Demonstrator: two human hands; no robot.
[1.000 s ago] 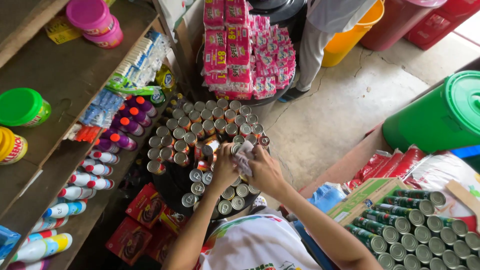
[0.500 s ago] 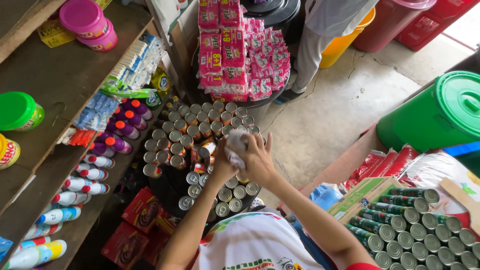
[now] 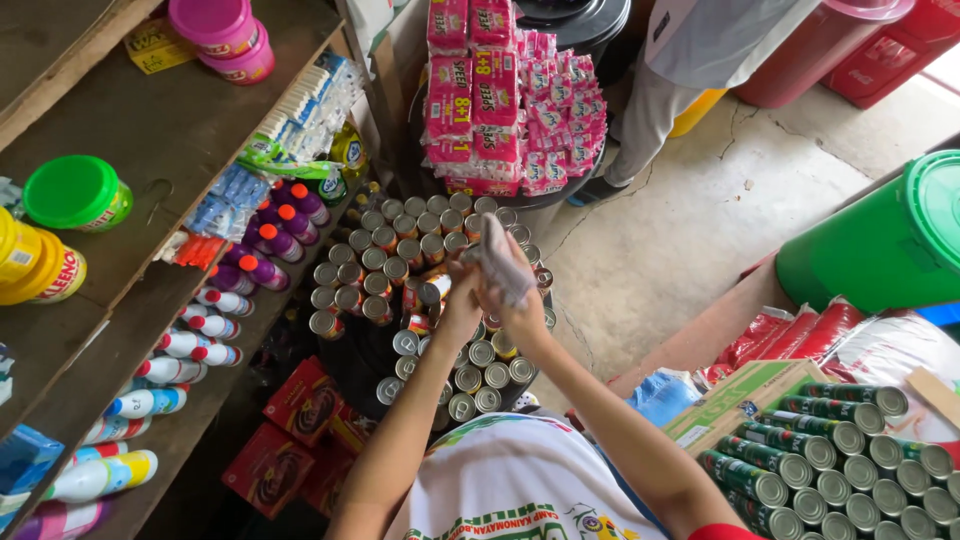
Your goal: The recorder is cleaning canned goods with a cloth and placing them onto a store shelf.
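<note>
Cloth, grey and crumpled, being gripped in the right hand above the round stack of tins, at the stack's right side. Fingers of the right hand curling tight around the cloth, a loose fold hanging over the knuckles. Left hand lying just beside the right, fingers closing around a single tin with a silver lid and red label, the tin tilting on its side among the upright ones. Both forearms reaching forward from the bottom of the head view, wrists almost touching.

Surrounding the hands: tins standing lid-up in close rows, some lower tiers showing nearer the body. Pink sachet strips hanging behind the stack. Wooden shelves running along the left, carrying a green-lidded jar, yellow jars, pink tubs, purple bottles with red caps and white bottles with red caps. Red boxes sitting low on the floor at left. Green bin standing well apart on the right. Cardboard tray of green-labelled cans lying at lower right. Another person's legs showing at the top, beyond the sachets.
</note>
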